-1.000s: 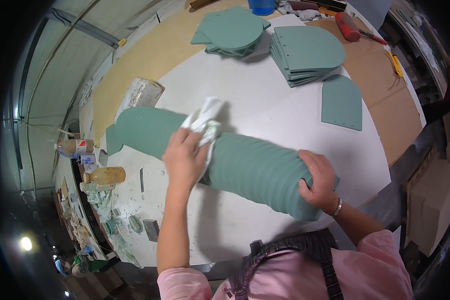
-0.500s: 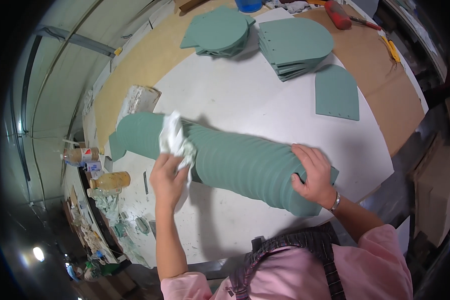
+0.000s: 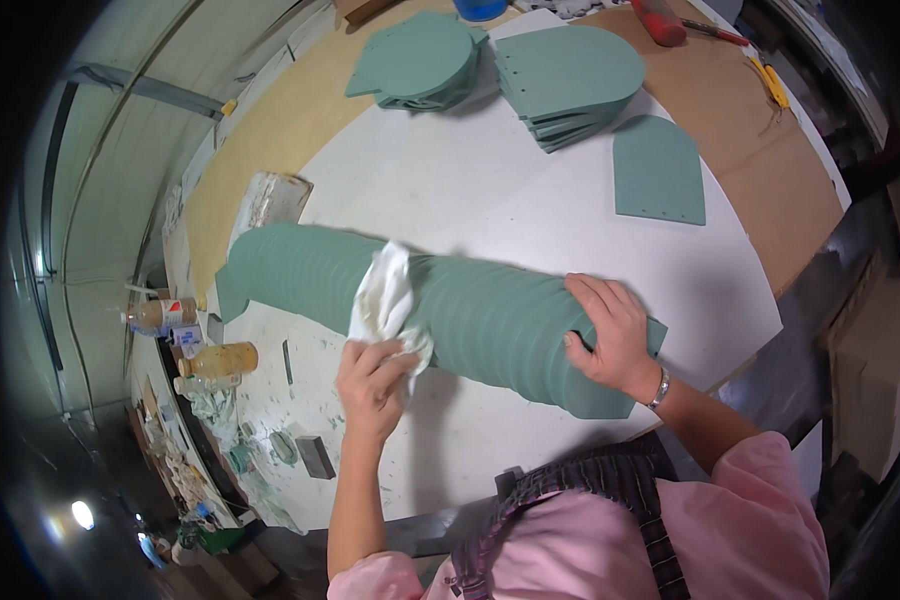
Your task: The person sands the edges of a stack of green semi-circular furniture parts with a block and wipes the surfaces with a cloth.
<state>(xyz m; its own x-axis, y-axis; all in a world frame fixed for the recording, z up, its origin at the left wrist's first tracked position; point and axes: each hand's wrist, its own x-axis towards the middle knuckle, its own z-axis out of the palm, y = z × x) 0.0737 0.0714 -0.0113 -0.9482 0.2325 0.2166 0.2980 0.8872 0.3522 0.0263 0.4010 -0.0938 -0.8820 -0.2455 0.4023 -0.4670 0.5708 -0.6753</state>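
A long row of green round-ended flat pieces (image 3: 490,315), packed face to face, lies across the white table sheet (image 3: 670,285). My left hand (image 3: 373,388) is closed on a crumpled white cloth (image 3: 382,292), which rests against the rounded edges near the middle of the row. At the row's right end my right hand (image 3: 615,335) grips the outermost pieces, thumb on the near side and fingers over the top. One single green piece (image 3: 660,170) with small holes along its straight edge lies flat at the right, apart from the row.
Two stacks of green pieces, a left stack (image 3: 415,60) and a right stack (image 3: 570,80), stand at the back. A whitish block (image 3: 270,200) sits behind the row's left end. Bottles (image 3: 220,358) line the left edge. A red-headed mallet (image 3: 660,22) and yellow-handled tool (image 3: 770,85) lie back right.
My left hand has slid the cloth rightward along the row. My right hand keeps its grip at the right end. The view has shifted slightly, and a dark grey block at lower left now shows fully.
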